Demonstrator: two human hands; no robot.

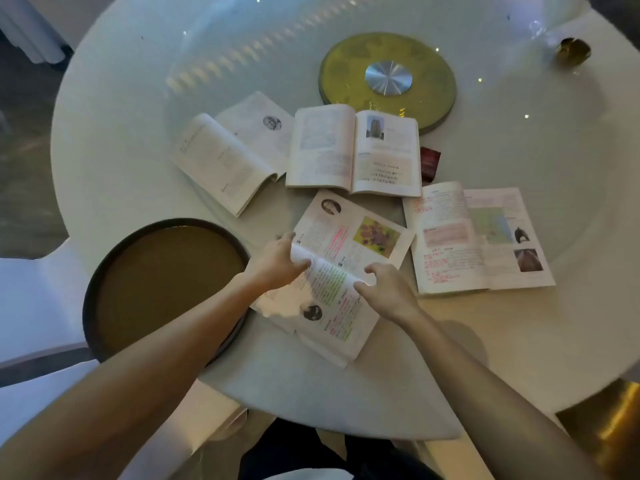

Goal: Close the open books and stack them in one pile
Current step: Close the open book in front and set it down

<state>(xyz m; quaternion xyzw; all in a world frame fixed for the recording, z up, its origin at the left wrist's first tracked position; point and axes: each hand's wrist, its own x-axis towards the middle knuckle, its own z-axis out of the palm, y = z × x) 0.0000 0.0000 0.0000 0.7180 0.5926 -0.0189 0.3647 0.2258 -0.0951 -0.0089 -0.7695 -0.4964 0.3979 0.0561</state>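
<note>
Several open books lie on a round white table. The nearest open book, with a sunflower picture and highlighted text, lies under my hands. My left hand grips its left edge, fingers curled over lifted pages. Spread fingers of my right hand rest on its right edge, near the spine fold. A second open book with a tower photo lies behind it. A third open book lies to the left, and a fourth open book with maps and red notes lies to the right.
A round dark-rimmed tray sits at the near left, partly under the nearest book. A gold turntable disc with a silver hub sits at the back. A small red card lies beside the tower book. A gold object stands far right.
</note>
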